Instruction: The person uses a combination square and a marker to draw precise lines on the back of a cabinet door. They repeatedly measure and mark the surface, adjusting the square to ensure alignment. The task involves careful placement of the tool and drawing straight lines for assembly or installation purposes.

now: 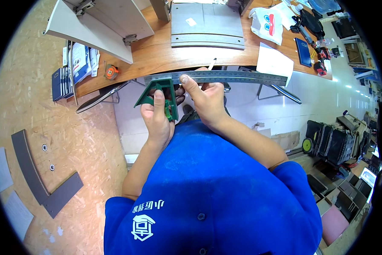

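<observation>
Near the bench (155, 59) edge, the angular green head (174, 100) is gripped by the left hand (156, 121), the metal ruler (242, 77) by the right hand (210, 101).

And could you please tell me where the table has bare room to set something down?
One patch is bare wood beyond the ruler, between the orange tape measure and the grey board. A narrower one lies between the white bag and the blue notebook. The right end is crowded with tools, the left with booklets.
</observation>
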A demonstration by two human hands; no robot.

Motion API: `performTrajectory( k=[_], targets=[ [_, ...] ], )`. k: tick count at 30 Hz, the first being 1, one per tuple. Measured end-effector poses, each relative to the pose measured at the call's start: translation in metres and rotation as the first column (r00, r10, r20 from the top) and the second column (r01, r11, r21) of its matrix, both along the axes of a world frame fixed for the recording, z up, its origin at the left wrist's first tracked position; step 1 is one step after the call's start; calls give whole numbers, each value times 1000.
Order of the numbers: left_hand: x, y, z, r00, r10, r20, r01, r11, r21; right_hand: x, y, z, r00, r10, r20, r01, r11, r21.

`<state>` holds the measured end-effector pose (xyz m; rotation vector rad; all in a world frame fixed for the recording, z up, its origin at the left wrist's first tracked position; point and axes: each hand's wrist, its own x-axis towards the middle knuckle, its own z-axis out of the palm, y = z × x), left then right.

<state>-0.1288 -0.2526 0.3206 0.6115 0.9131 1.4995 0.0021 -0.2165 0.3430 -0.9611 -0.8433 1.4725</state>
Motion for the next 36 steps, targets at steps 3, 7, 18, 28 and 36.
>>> performTrajectory(
  k=[3, 7, 18, 28, 36],
  targets=[
    [7, 4, 2, 1000, -5, 9, 5, 1000, -12, 7, 3, -2, 1000, -24, -3, 24, 1000, 7],
    [20, 10, 6, 1000, -18, -19, 17, 999, -45, 21, 9, -1, 1000, -12, -10, 12, 1000, 18],
    [93, 32, 13, 1000, -25, -17, 25, 999, -22, 96, 35, -6, 990, -2, -141, 3, 1000, 7],
    [176, 44, 24, 993, 48, -110, -49, 999, -5, 181, 57, 2, 977, 119, -175, -116, 993, 26],
    [220, 43, 34, 982, 103, -156, -103, 995, 12, 219, 63, 3, 950, 154, -272, -159, 987, 3]
  ],
)
